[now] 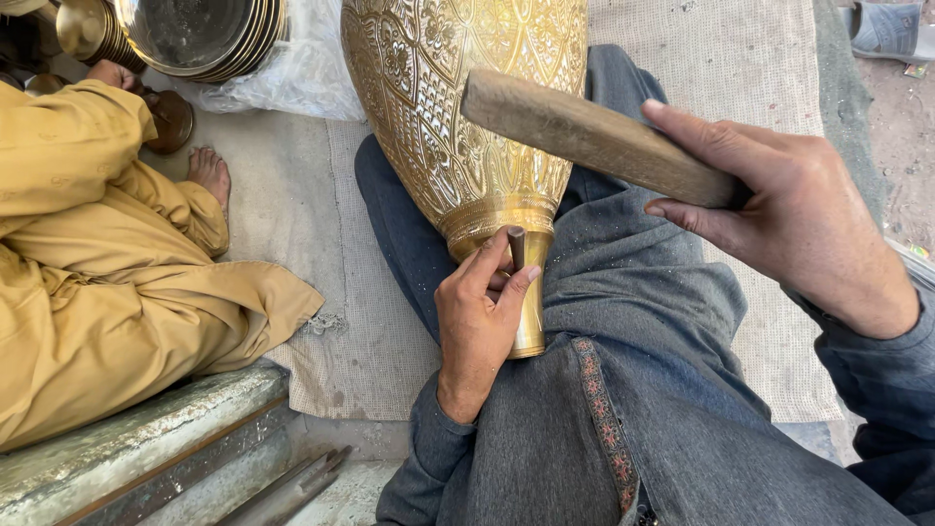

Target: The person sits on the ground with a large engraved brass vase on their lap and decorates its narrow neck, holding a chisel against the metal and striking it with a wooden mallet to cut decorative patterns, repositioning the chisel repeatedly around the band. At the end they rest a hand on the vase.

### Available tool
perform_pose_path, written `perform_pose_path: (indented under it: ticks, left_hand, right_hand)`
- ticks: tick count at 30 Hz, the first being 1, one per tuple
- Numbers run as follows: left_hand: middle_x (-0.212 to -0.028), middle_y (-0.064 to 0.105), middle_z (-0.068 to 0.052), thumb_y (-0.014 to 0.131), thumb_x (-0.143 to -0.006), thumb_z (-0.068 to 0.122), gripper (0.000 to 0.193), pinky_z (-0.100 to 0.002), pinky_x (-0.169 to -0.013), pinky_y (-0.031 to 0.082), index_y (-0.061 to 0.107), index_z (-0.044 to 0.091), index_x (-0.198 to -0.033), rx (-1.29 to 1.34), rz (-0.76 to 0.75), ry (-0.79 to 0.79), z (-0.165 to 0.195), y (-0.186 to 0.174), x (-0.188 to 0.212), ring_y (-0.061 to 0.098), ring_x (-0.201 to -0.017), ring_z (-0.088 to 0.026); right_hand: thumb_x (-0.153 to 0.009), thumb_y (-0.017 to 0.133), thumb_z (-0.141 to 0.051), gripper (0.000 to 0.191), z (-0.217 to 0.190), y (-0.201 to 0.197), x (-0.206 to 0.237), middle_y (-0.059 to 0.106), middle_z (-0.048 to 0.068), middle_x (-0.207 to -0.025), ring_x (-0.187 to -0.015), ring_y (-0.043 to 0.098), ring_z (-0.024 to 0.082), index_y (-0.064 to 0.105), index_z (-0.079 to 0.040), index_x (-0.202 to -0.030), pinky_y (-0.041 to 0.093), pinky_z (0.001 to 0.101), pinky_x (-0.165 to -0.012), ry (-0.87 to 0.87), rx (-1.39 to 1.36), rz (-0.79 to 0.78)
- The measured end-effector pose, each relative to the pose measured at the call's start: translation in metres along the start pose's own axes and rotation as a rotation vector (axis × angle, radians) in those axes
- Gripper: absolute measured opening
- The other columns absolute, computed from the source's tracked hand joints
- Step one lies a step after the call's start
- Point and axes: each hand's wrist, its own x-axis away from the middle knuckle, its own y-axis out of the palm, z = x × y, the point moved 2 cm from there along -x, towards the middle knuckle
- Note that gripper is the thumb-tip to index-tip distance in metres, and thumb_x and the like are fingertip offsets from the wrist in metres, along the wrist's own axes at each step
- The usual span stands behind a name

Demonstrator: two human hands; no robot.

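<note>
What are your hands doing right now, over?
Left hand pinches small punch against brass vase neck. Right hand grips wooden mallet, raised above. Nothing between them.

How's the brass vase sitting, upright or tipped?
Tipped. The brass vase lies across the person's lap, narrow neck toward them; the left hand holds a punch against the neck.
</note>
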Motion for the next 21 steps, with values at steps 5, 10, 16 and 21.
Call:
perform_pose_path:
  ticks: [5,10,16,21]
  left_hand:
    - [-0.096,0.078,-0.011,0.08,-0.089,0.014,0.047,-0.028,-0.065,0.067,0.065,0.003,-0.132,-0.01,-0.018,0.016,-0.004,0.001,-0.001,0.079,-0.079,-0.018]
    - [-0.095,0.078,-0.012,0.081,-0.088,0.014,0.049,-0.029,-0.065,0.066,0.065,0.002,-0.132,-0.041,-0.011,0.021,-0.003,0.0,0.001,0.079,-0.078,-0.018]
    - [-0.094,0.078,-0.011,0.082,-0.086,0.015,0.048,-0.029,-0.064,0.067,0.066,0.002,-0.13,-0.023,-0.009,0.015,-0.005,0.0,-0.001,0.079,-0.079,-0.018]
    - [-0.091,0.078,-0.011,0.083,-0.085,0.015,0.048,-0.029,-0.063,0.066,0.067,0.002,-0.129,-0.032,-0.02,0.004,-0.006,0.0,-0.003,0.079,-0.077,-0.018]
  right_hand:
    - [-0.084,0.078,-0.042,0.079,0.01,0.014,0.004,0.075,0.002,-0.101,-0.062,0.071,0.018,0.044,-0.035,-0.155,0.062,0.0307,-0.058,0.218,0.448,-0.526]
    - [-0.083,0.077,-0.032,0.078,0.007,0.012,0.007,0.071,0.011,-0.103,-0.071,0.07,0.019,0.048,-0.017,-0.154,0.059,0.0316,-0.058,0.015,-0.077,-0.029]
    - [-0.076,0.084,-0.032,0.083,0.008,0.016,0.005,0.074,0.009,-0.09,-0.062,0.069,0.02,0.052,-0.022,-0.152,0.06,0.0359,-0.058,0.099,0.116,-0.185]
    - [-0.077,0.082,-0.035,0.081,0.005,0.02,0.006,0.074,0.005,-0.09,-0.057,0.067,0.021,0.053,-0.036,-0.153,0.057,0.0371,-0.051,0.115,0.394,-0.367]
